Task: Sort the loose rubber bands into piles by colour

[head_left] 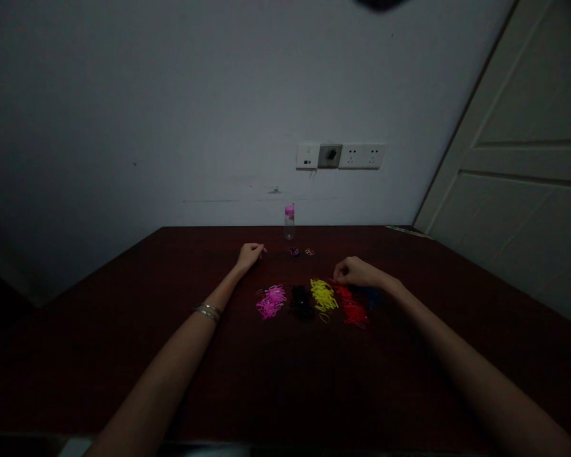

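Note:
Small rubber bands lie in color piles on the dark table: pink bands (271, 301), black bands (301, 301), yellow bands (324, 296), red bands (354, 311) and blue bands (373, 296). My right hand (356, 273) is closed in a pinch at the far end of the red pile, with a bit of red band at its fingertips. It partly covers the blue pile. Beyond the pink pile, my left hand (250, 254) rests on the table, fingers curled in, with nothing visible in them. A silvery bracelet (208, 311) circles the left wrist.
A clear bottle with a pink top (289, 222) stands near the wall. In front of it are a small dark multicolored cluster (294, 251) and a few pale bands (309, 252). Sockets (361, 156) are on the wall; a panelled door (518, 146) is at right.

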### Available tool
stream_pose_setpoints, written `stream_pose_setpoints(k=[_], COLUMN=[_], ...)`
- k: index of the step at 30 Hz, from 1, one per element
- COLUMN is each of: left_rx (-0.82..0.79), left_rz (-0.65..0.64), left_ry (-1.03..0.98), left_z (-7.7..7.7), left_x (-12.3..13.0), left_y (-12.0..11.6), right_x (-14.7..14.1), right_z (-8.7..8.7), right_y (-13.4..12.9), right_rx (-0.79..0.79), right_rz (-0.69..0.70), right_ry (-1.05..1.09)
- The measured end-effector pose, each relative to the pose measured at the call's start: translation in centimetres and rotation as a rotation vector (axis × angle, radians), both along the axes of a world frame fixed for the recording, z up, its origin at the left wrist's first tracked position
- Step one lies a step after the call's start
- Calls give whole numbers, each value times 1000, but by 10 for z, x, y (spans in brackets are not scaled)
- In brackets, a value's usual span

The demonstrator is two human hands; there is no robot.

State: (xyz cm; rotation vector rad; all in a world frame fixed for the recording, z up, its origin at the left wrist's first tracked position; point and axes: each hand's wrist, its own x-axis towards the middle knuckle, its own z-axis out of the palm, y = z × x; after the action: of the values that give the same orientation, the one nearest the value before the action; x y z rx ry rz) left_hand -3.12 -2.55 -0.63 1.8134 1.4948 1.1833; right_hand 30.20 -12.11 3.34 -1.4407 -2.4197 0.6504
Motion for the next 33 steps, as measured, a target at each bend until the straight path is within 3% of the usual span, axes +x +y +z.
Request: stream_pose_setpoints(k=[18, 25, 30, 33], left_rx=[12, -9, -13, 6], left_rz=[-7, -8, -6, -6], left_ry=[-7, -25, -21, -14], left_z=[-1, 3, 3, 2], left_x=[-1, 1, 1, 0], left_y=[1, -3, -5, -4], right_x=[15, 4, -2, -5], right_z=[12, 14, 17, 24], right_y=[6, -2, 4, 8], right_rx=[115, 46, 104, 54], right_rz=[-116, 9, -13, 17], right_ry=[110, 105, 125, 88])
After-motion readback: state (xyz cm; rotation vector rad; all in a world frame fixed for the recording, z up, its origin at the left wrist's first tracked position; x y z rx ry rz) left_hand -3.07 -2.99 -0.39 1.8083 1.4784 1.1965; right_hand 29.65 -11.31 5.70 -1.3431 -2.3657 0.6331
